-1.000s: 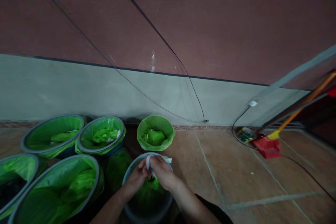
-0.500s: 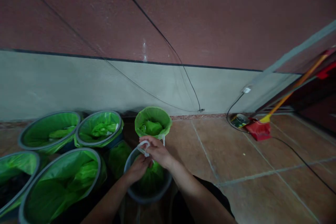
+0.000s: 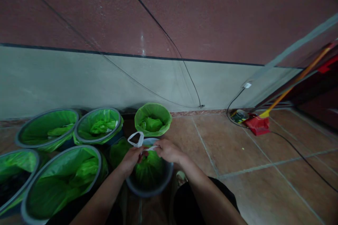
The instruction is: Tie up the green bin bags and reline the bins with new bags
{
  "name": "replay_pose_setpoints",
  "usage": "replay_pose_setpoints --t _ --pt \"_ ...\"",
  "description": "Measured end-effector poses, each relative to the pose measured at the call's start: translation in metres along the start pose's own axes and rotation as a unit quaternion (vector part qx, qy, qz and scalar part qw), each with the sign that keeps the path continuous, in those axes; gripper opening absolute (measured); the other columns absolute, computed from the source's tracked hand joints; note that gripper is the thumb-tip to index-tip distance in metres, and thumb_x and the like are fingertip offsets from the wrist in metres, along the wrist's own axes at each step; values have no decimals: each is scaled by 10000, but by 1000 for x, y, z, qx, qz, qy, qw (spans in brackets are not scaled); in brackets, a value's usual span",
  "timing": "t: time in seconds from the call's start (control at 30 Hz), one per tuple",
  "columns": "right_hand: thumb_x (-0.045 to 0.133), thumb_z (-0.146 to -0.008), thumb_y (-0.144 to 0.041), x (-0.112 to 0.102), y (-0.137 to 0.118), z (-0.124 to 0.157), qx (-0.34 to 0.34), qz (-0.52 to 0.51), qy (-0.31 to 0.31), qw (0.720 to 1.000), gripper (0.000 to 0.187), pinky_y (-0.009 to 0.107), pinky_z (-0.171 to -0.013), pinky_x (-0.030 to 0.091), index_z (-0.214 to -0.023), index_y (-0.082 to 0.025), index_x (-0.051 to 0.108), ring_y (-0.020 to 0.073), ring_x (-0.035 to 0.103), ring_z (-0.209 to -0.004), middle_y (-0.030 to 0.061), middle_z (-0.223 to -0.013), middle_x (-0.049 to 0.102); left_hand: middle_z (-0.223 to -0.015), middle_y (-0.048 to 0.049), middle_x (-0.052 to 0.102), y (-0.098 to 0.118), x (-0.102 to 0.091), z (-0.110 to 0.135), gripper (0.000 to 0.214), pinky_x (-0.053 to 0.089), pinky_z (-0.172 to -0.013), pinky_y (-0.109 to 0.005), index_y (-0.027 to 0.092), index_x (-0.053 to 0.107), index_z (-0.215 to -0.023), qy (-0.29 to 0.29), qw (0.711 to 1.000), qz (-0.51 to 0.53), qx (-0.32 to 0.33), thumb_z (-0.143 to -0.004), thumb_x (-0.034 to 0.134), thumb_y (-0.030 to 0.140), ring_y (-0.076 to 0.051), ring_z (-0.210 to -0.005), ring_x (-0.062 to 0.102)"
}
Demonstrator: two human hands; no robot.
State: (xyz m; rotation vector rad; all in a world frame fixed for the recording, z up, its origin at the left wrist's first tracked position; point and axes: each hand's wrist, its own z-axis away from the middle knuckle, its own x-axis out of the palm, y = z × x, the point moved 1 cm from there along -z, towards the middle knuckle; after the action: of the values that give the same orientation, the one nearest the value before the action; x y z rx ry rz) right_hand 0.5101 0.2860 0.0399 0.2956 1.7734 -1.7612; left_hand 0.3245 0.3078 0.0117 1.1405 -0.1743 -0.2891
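Between my knees stands a grey bin (image 3: 148,194), and inside it a green trash bag (image 3: 149,170) is bunched up with its mouth gathered. My left hand (image 3: 132,158) is closed on the bag's white drawstring (image 3: 137,139) over the bin's left side; a loop of it sticks up above my fingers. Opposite, my right hand (image 3: 169,151) pinches another stretch of the same drawstring. A short length runs between the two hands, just above the gathered bag. Some fingertips are hard to make out in the dim light.
A smaller bin with a light green liner (image 3: 153,132) stands beyond my hands by the wall. Several grey-rimmed bins, including a large one (image 3: 62,182), crowd the left. At right lie a red dustpan (image 3: 258,125), a tin (image 3: 239,116) and a black cable (image 3: 298,156) on the tiles.
My hands were close together, crossed over the drawstring; now they have moved apart sideways with the string stretched between them. The white loop has shifted left. The view has tilted slightly.
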Motion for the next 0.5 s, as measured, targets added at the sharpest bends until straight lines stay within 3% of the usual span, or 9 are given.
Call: replay_pose_setpoints --t 0.13,0.23,0.33,0.43,0.5 --pt "637 -702 -132 3 18 2 -8 14 -106 994 246 239 -471 295 -477 -221 591 87 384 -408 -63 -402 459 -532 8 588 0 -5 -6 193 359 -552 -247 139 731 -689 5 994 -100 41 -627 711 320 -141 -535 514" --pt "678 -605 -85 6 26 5 31 108 -87 990 161 243 -492 351 -538 -230 654 120 486 -460 -46 -452 532 -686 -25 711 4 -3 -1 110 441 -685 -279 193 748 -726 -26 966 -222 126 -665 657 210 -201 -698 633" --pt "640 -622 -69 7 14 4 41 178 -30 983 239 263 -625 451 -786 -214 734 187 638 -694 22 -717 702 -829 -34 754 12 3 10 249 471 -742 -289 233 747 -896 -72 906 -345 233 -728 584 148 -214 -797 672" --pt "548 -732 -74 10 -7 -3 -9 119 -27 992 333 269 -786 480 -991 -192 721 194 660 -912 58 -991 739 -895 -54 747 17 7 19 290 503 -789 -306 212 699 -967 -90 828 -434 343 -744 546 108 -216 -843 682" --pt "491 -780 -64 12 -16 -9 -6 66 -38 997 338 258 -825 479 -1001 -186 715 174 654 -921 50 -1012 735 -943 -75 740 16 6 20 344 520 -804 -317 194 664 -1028 -55 795 -459 394 -735 528 75 -220 -871 687"
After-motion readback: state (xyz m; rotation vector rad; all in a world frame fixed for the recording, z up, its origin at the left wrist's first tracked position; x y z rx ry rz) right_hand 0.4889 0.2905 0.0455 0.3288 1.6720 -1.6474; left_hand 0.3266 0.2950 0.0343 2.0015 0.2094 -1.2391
